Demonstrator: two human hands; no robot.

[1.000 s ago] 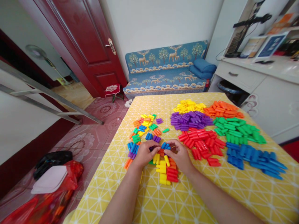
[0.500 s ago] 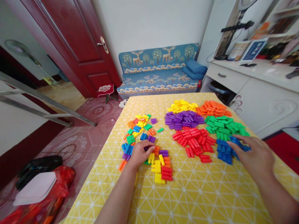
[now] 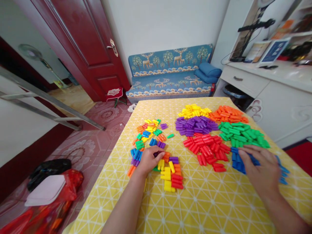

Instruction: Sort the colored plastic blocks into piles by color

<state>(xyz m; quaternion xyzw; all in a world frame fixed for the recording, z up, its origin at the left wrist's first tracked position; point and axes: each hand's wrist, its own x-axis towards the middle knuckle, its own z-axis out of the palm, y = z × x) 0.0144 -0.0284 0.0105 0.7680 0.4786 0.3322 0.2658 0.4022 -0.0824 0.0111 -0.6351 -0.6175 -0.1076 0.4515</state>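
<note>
My left hand (image 3: 149, 161) is closed in a pinch at the mixed-colour cluster on the left of the table, and a bit of a purple plastic block (image 3: 156, 154) shows between its thumb and fingers. Just beside it lie yellow blocks (image 3: 166, 174), red blocks (image 3: 177, 181), an orange block (image 3: 166, 157) and another purple block (image 3: 174, 160). On the right, my right hand (image 3: 262, 169) reaches over the blue block pile (image 3: 237, 161), thumb and fingers apart with blue pieces beneath and between them. The palm hides part of that pile.
Piles of red (image 3: 207, 146), purple (image 3: 195, 125), yellow (image 3: 193, 111), orange (image 3: 227, 113) and green (image 3: 243, 133) blocks cover the table's right half. Loose mixed blocks (image 3: 148, 130) lie far left. Beyond the tablecloth (image 3: 195, 208) stands a sofa (image 3: 168, 83); a white cabinet (image 3: 280, 97) flanks the right.
My right hand has shifted slightly over the blue pile, and blue pieces now show to its right. The left hand keeps its pinch. The view has turned slightly left.
</note>
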